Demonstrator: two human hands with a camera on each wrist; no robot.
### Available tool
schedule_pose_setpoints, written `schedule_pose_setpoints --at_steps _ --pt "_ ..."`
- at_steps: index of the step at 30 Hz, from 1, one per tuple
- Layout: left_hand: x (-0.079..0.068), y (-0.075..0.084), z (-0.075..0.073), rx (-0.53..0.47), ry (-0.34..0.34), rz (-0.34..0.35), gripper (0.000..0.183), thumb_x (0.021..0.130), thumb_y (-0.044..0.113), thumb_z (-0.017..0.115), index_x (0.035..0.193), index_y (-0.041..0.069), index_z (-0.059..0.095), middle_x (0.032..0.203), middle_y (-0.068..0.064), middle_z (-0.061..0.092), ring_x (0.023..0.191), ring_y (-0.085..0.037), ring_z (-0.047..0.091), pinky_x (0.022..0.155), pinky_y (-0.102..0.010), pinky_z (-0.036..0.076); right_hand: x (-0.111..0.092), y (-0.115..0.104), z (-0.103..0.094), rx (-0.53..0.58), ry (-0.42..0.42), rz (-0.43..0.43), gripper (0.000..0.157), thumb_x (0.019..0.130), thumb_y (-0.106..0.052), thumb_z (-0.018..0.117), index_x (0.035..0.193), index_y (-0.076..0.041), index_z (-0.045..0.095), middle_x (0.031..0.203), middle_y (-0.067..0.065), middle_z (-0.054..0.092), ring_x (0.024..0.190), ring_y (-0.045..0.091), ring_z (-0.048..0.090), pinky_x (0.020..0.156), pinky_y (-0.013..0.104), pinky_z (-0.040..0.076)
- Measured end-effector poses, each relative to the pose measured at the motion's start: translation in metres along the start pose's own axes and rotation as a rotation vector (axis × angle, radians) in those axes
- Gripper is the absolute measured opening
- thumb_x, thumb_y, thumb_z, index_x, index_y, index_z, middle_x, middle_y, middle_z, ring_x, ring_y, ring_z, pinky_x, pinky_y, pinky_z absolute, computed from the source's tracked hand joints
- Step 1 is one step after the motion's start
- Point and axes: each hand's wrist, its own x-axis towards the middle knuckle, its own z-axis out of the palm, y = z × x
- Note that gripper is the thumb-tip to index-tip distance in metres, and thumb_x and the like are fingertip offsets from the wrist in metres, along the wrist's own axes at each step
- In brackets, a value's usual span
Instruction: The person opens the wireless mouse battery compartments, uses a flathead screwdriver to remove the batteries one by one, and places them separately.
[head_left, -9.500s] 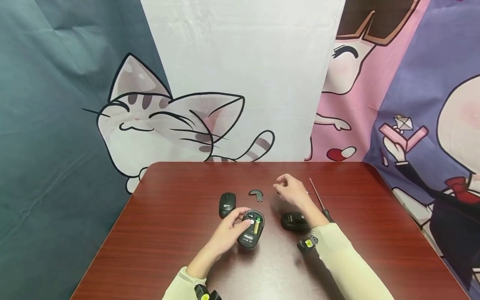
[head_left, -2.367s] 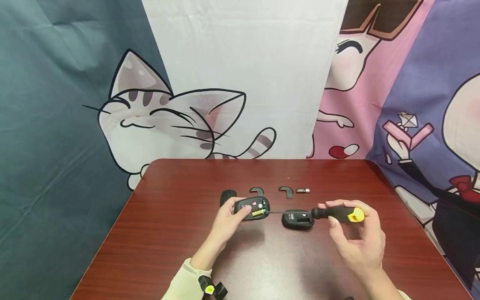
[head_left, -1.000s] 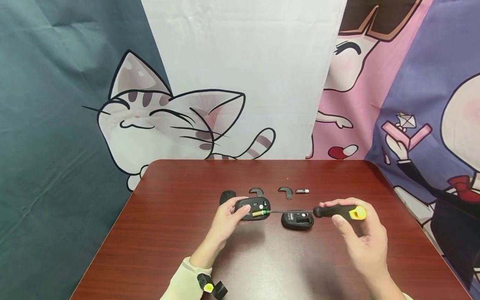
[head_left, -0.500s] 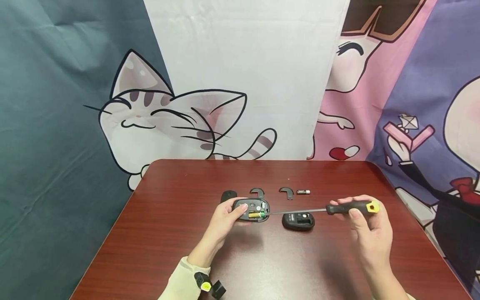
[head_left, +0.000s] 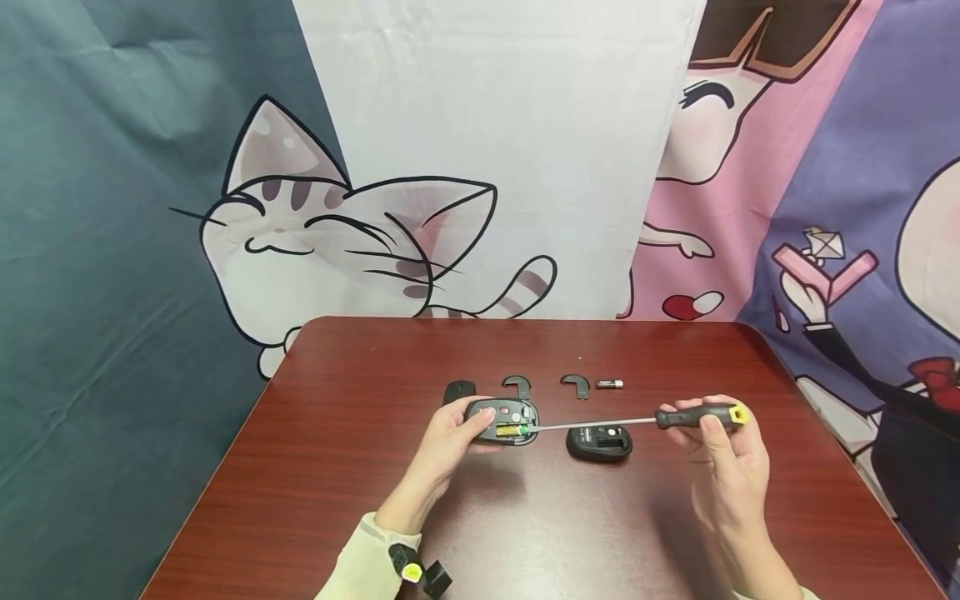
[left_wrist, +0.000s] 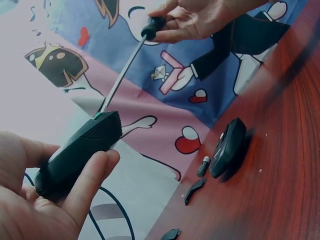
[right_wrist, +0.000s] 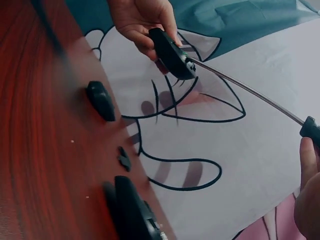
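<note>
My left hand (head_left: 442, 442) holds a black computer mouse (head_left: 491, 410) above the table, its underside facing up with thumb on top. A green and gold battery (head_left: 512, 431) sits in the mouse's uncovered slot. My right hand (head_left: 727, 467) grips a screwdriver (head_left: 697, 416) by its black and yellow handle. The long metal shaft (right_wrist: 250, 91) reaches left, and its tip is at the battery's right end. In the left wrist view the tip enters the end of the mouse (left_wrist: 80, 150); the battery is mostly hidden there.
A second mouse (head_left: 598, 444) lies underside up on the table (head_left: 360, 500), its battery slot bare. Behind are two hooked battery covers (head_left: 517, 385) and a loose battery (head_left: 609, 384). A third mouse (head_left: 459, 390) stands behind my left hand, partly hidden. A printed cloth hangs behind the table.
Earlier my right hand was without the screwdriver, which lay on the table; now it holds it. A loose battery has appeared at the back. Lately the handle has shifted right while the tip stays at the battery.
</note>
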Motion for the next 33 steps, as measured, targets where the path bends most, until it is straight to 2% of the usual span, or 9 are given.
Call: schedule_pose_setpoints --at_steps 13,15,19,21,26,33 --pt "0.001 -0.003 -0.006 -0.027 0.004 -0.042 0.04 0.099 0.008 0.062 0.131 -0.014 0.053 0.116 -0.027 0.068 0.092 -0.023 0.074 0.079 -0.041 0.063 -0.013 0.016 -0.018 0.096 0.107 0.086 0.025 0.104 0.012 0.03 0.123 0.013 0.047 0.108 0.033 0.068 0.1 0.043 0.071 0.089 0.047 0.06" --pt "0.001 -0.004 -0.006 -0.022 0.0 -0.046 0.041 0.099 0.009 0.062 0.131 -0.015 0.053 0.114 -0.027 0.069 0.091 -0.023 0.074 0.079 -0.041 0.063 -0.015 0.018 -0.02 0.077 0.133 0.097 0.025 0.105 0.011 0.031 0.122 0.012 0.048 0.107 0.031 0.068 0.099 0.041 0.072 0.088 0.044 0.06" --pt "0.001 -0.005 -0.008 -0.021 -0.001 -0.059 0.04 0.099 0.008 0.061 0.131 -0.015 0.053 0.112 -0.026 0.07 0.089 -0.023 0.074 0.078 -0.04 0.063 -0.021 0.02 -0.023 -0.035 0.226 0.145 0.023 0.106 0.007 0.034 0.12 0.005 0.052 0.105 0.023 0.071 0.097 0.034 0.073 0.085 0.038 0.062" --pt "0.001 -0.006 -0.008 -0.024 0.001 -0.06 0.04 0.099 0.008 0.061 0.131 -0.016 0.053 0.111 -0.025 0.07 0.088 -0.023 0.074 0.078 -0.04 0.063 -0.024 0.021 -0.025 -0.047 0.255 0.167 0.022 0.106 0.005 0.035 0.119 0.004 0.052 0.104 0.022 0.071 0.098 0.033 0.073 0.084 0.036 0.061" --pt "0.001 -0.006 -0.008 -0.018 0.013 -0.063 0.04 0.1 0.007 0.06 0.13 -0.016 0.052 0.109 -0.025 0.07 0.087 -0.022 0.074 0.077 -0.04 0.063 -0.029 0.025 -0.03 0.058 0.276 0.193 0.02 0.106 0.005 0.035 0.119 0.006 0.051 0.105 0.025 0.07 0.101 0.036 0.072 0.085 0.037 0.061" --pt "0.001 -0.007 -0.008 -0.017 0.029 -0.078 0.04 0.099 0.006 0.061 0.13 -0.018 0.052 0.109 -0.026 0.07 0.087 -0.023 0.074 0.077 -0.041 0.063 -0.033 0.029 -0.032 0.104 0.304 0.222 0.02 0.106 0.003 0.036 0.117 0.006 0.053 0.105 0.025 0.07 0.099 0.034 0.073 0.085 0.037 0.061"
